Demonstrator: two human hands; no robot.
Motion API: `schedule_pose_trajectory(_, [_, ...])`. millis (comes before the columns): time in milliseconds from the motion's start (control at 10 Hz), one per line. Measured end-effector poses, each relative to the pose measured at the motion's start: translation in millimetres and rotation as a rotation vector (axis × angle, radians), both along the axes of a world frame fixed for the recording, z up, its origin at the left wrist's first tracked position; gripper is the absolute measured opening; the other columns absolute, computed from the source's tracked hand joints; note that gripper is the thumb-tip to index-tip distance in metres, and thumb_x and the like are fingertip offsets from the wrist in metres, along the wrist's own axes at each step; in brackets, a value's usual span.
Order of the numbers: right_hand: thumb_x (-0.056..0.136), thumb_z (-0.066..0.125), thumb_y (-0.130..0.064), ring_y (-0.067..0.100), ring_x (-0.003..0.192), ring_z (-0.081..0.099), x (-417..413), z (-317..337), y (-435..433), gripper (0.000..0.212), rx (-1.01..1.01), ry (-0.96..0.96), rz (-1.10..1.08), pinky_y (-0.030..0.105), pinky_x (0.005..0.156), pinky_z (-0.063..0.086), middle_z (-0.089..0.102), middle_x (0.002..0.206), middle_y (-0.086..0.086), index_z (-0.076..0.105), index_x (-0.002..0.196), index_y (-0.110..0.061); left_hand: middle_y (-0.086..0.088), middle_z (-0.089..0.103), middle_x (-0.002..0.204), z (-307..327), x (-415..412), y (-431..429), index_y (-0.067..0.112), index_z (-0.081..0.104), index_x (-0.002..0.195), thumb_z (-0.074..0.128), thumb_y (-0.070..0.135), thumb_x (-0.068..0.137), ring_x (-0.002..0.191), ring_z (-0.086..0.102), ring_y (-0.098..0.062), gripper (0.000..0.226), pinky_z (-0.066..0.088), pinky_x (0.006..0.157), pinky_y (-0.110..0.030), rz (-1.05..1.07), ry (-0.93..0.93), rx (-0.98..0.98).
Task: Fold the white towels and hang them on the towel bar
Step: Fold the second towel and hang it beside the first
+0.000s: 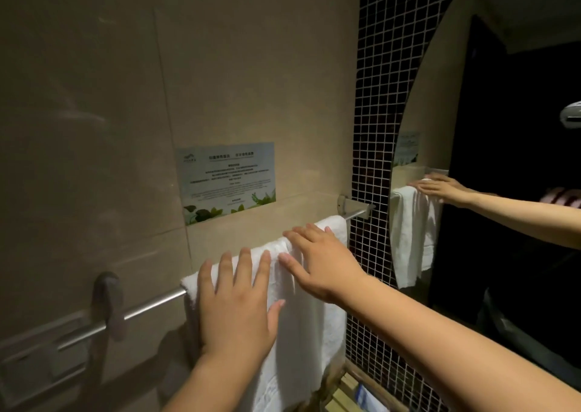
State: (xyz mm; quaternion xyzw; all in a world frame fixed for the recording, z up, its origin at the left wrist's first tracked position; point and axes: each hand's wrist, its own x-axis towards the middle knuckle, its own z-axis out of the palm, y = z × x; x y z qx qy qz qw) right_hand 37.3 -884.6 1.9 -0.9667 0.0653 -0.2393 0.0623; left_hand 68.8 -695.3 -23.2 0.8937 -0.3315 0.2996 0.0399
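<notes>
A white towel hangs over the bar, folded across it so its long axis drops straight down the wall. The bar itself runs from near left up to far right, fixed to the beige tiles by a bracket at the left and another at the right. The towel sits on the right half of the bar, its top fold following the bar's slope.

The left hand lies flat on the towel's left part, fingers spread and pointing up over the fold; it grips nothing, only presses. The right hand lies just beside it, higher along the bar, palm down with fingers splayed across the top fold, likewise holding nothing.

Bare bar shows to the left of the towel as far as the left bracket (a good stretch of free rail), and only a short piece shows between the towel's right edge and the right bracket. A dark mosaic strip stands just right of the towel, then a mirror, where the hands and towel appear reflected.

A notice is stuck to the wall above the bar; its print is too small to read. The towel's lower end is cut off at the bottom edge, and the left forearm hides part of it. Something boxy sits below at the bottom right, too dim to make out.
</notes>
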Motion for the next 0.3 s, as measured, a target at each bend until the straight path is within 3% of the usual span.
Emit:
schedule_pose_trajectory(100, [0.100, 0.031, -0.062, 0.027, 0.148, 0.034, -7, 9, -1, 0.065, -0.029, 0.064, -0.025, 0.049, 0.117, 0.034, 0.043, 0.159, 0.002, 0.042, 0.153, -0.026, -0.011, 0.060, 0.135, 15, 1, -6, 0.024, 0.057, 0.139, 0.064, 0.052, 0.080, 0.119, 0.056, -0.037, 0.065, 0.037, 0.104, -0.055, -0.022, 0.026, -0.003])
schedule_pose_trajectory(200, [0.099, 0.029, -0.064, 0.029, 0.135, 0.050, -29, 25, -6, 0.062, -0.111, 0.087, -0.130, 0.048, 0.104, 0.046, 0.053, 0.151, 0.000, 0.050, 0.145, -0.028, -0.002, 0.047, 0.151, 28, 5, -28, 0.035, 0.039, 0.148, 0.042, 0.058, 0.091, 0.133, 0.046, -0.028, 0.062, 0.032, 0.110, -0.047, -0.093, 0.066, -0.002])
schedule_pose_trajectory(300, [0.097, 0.027, -0.071, 0.027, 0.139, 0.048, -73, 31, -22, 0.071, -0.115, 0.118, -0.302, 0.048, 0.107, 0.045, 0.048, 0.156, 0.000, 0.043, 0.152, -0.030, 0.002, 0.038, 0.158, 34, 5, -70, 0.039, 0.034, 0.150, 0.031, 0.067, 0.091, 0.143, 0.034, -0.027, 0.066, 0.028, 0.115, -0.047, -0.228, 0.137, 0.013])
